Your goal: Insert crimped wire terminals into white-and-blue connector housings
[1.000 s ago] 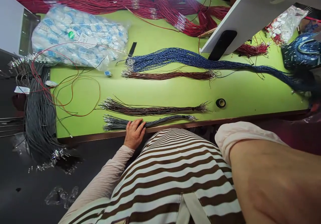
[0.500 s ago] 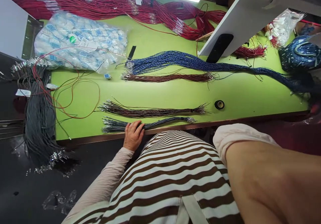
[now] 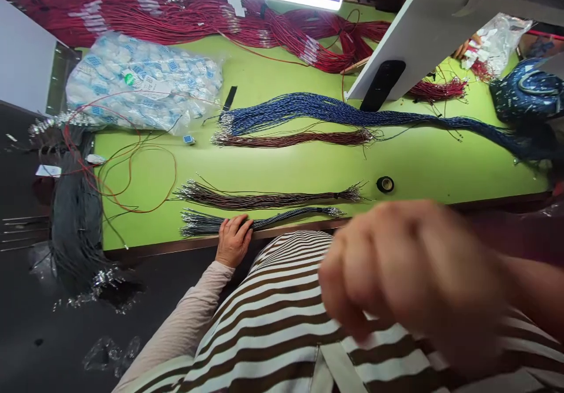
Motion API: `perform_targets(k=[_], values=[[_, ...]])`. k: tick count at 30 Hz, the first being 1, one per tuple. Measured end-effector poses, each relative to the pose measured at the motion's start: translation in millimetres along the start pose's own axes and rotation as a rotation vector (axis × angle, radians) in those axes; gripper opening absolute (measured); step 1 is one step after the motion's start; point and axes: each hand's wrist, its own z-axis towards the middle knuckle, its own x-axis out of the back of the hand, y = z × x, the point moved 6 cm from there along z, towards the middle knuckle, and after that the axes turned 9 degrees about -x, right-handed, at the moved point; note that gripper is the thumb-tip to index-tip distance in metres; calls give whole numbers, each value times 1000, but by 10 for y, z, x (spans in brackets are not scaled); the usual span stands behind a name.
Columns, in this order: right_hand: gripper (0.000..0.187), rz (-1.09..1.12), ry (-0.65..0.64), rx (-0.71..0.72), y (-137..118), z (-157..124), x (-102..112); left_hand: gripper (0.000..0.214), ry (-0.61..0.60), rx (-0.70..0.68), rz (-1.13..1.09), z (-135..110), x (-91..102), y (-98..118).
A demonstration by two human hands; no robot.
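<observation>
Head view: left hand (image 3: 234, 241) lies with fingers apart on a twisted grey wire bundle (image 3: 282, 219) at the desk (image 3: 418, 170) edge; right hand (image 3: 409, 275) blurred, curled, grip unclear. Several twisted bundles look done; red wire hanks (image 3: 132, 11) beyond look unworked.

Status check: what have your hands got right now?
Left hand resting on dark wire bundle. Right hand raised, blurred, grip unclear. Brown wire bundle just beyond.

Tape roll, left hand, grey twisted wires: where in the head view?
tape roll (image 3: 385, 184), head view, on the dark ring.
left hand (image 3: 234, 240), head view, on the back of the hand.
grey twisted wires (image 3: 282, 216), head view, on the middle of the bundle.
</observation>
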Motion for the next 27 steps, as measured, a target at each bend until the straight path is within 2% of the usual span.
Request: perform_targets(k=[1, 3, 5, 6, 9, 11, 14, 17, 22, 24, 27], values=[[52, -18, 43, -34, 163, 69, 44, 30, -8, 5, -1, 2, -2, 4], [51, -107, 133, -155, 641, 206, 142, 33, -22, 16, -2, 3, -9, 15], [46, -289, 149, -314, 1242, 297, 207, 36, -35, 26, -4, -3, -21, 28], [42, -432, 149, -347, 1518, 313, 233, 38, -44, 24, -4, -7, -30, 36], [21, -867, 143, -433, 2207, 202, 287, 41, -84, 4, 13, -25, -61, 64], [20, -1033, 129, -465, 2500, 22, 293, 42, -115, -7, 26, -40, -76, 70], [34, -1154, 186, -475, 2724, -279, 320, 44, -151, -25, 45, -59, -87, 74], [41, -1162, 254, -465, 2853, -499, 354, 46, -196, -48, 56, -76, -111, 103], [44, -1110, 306, -418, 2917, -629, 339, 52, -220, -92, 45, -89, -128, 135], [41, -1083, 351, -369, 2836, -641, 343, 55, -138, -51, 49, -76, -37, 0], [34, -1071, 509, -314, 2642, -689, 498, 57, 139, 185, 138, -94, 268, -475]])
